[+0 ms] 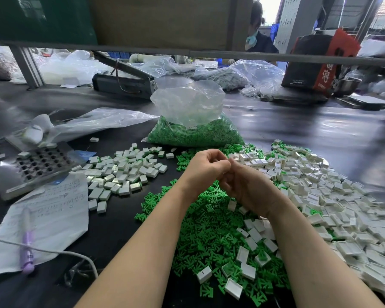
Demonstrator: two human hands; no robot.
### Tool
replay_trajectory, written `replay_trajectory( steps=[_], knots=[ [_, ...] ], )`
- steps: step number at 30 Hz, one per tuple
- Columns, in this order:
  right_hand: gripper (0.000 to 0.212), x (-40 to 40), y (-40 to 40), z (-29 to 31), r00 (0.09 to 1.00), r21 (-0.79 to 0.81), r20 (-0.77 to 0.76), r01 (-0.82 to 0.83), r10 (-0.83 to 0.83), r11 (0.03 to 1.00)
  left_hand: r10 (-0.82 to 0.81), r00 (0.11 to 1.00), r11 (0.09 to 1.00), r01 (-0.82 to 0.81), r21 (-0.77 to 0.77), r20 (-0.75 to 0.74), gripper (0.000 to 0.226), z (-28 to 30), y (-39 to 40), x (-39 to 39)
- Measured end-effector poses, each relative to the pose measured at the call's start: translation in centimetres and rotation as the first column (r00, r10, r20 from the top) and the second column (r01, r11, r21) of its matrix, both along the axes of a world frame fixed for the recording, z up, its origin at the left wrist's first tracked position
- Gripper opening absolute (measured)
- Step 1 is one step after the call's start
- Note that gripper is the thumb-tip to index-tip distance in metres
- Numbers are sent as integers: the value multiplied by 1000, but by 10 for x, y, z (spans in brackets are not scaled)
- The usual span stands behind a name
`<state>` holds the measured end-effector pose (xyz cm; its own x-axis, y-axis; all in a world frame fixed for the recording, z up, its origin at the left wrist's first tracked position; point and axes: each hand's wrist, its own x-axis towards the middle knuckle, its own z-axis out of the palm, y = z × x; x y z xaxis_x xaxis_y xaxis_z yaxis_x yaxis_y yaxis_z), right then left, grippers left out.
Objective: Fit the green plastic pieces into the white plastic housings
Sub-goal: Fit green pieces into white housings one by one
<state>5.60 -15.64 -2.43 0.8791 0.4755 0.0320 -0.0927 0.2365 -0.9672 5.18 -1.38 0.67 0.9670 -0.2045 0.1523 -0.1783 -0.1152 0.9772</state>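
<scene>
Fingers point(211, 155) of both hands curl together above the bench point(320, 130); what they pinch is hidden, cannot tell. Left hand point(206, 167), right hand point(247, 187). Closed white housings point(125, 172) lie piled at left, apparently done; many open housings point(333, 196) and loose green pieces point(209, 227) remain. Clear bag point(193, 121) holds more green pieces.

Loose green plastic pieces point(211, 232) heaped at lower centre, white plastic housings point(333, 196) spread to the right, clear plastic bag point(193, 121) behind at centre, perforated metal tray point(38, 165) placed at left
</scene>
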Motion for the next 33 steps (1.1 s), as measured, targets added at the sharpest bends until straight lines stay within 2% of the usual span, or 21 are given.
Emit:
replay_trajectory(
  steps=[4, 8, 17, 24, 33],
  knots=[
    [35, 0, 0, -1, 1000, 18, 18, -1, 0, 1000, -24, 1000, 998, 23, -59, -20, 5, -1, -2, 0],
    [42, 0, -1, -1, 1000, 3, 14, -8, 7, 1000, -33, 999, 993, 30, -118, -27, 7, -4, -4, -1],
    [34, 1, -2, -2, 1000, 96, -27, -6, 9, 995, 1, 1000, 994, 0, -111, 8, 12, -3, -7, -4],
    [53, 0, -2, -1, 1000, 57, -9, -1, 2, 998, -1, 1000, 996, 2, -94, 13, 9, -3, -6, -5],
    [39, -2, -3, 0, 1000, 67, -5, 14, -14, 998, -33, 999, 997, 35, -68, 30, 8, -1, -3, -5]
  ],
)
